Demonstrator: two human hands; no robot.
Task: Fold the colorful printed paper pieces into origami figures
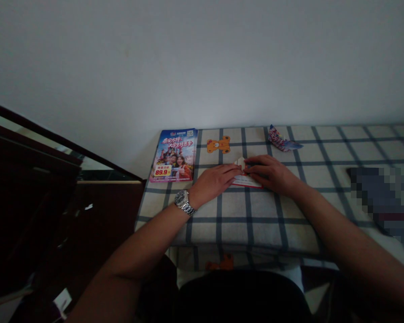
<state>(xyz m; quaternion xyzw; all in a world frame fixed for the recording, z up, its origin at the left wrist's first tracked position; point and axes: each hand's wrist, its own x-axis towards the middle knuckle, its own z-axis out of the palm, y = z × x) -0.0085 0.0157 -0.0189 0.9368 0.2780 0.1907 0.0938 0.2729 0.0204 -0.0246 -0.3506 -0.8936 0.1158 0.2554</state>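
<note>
A small sheet of paper (247, 181), folded to a point at its far end, lies on the checked cloth with a pale face and a red near edge. My left hand (217, 180), with a metal watch on the wrist, presses its closed fingers onto the left part of the paper. From the other side, my right hand (269, 174) has its fingers and thumb closed on the paper's right part. The fingertips of both hands nearly meet and cover much of the folds. Beyond the right hand rests a folded paper piece (282, 140) with a colourful print.
Printed flyers (173, 157) lie in a stack at the table's left end. A checked tablecloth (235, 229) with bear pictures covers the table, which stands against a pale wall (202, 67). At the right is a dark, pixelated object (380, 197). Dark furniture (27, 193) stands left.
</note>
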